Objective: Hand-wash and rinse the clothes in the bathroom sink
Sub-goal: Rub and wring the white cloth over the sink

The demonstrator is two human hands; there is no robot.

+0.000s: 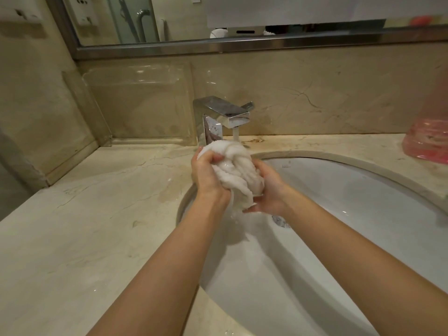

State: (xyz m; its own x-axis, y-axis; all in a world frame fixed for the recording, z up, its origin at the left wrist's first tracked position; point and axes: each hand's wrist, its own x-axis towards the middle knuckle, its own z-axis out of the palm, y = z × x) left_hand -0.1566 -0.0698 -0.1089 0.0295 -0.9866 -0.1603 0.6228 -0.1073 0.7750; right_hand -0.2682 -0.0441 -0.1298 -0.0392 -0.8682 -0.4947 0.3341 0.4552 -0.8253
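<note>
A bunched, wet white cloth (pixel 236 166) is held over the white oval sink (pixel 339 190), right under the chrome faucet (pixel 225 115). A thin stream of water runs from the spout onto the top of the cloth. My left hand (pixel 206 173) grips the cloth's left side with curled fingers. My right hand (pixel 266 190) grips its right side and lower end, where a tail of fabric hangs and drips. The drain (pixel 281 220) shows just below my right wrist.
A beige marble counter (pixel 97 226) surrounds the sink, wet near the basin's left rim. A clear acrylic tray (pixel 140 105) leans in the back left corner. A pink plastic bag (pixel 429 137) stands at the far right. A mirror hangs above the backsplash.
</note>
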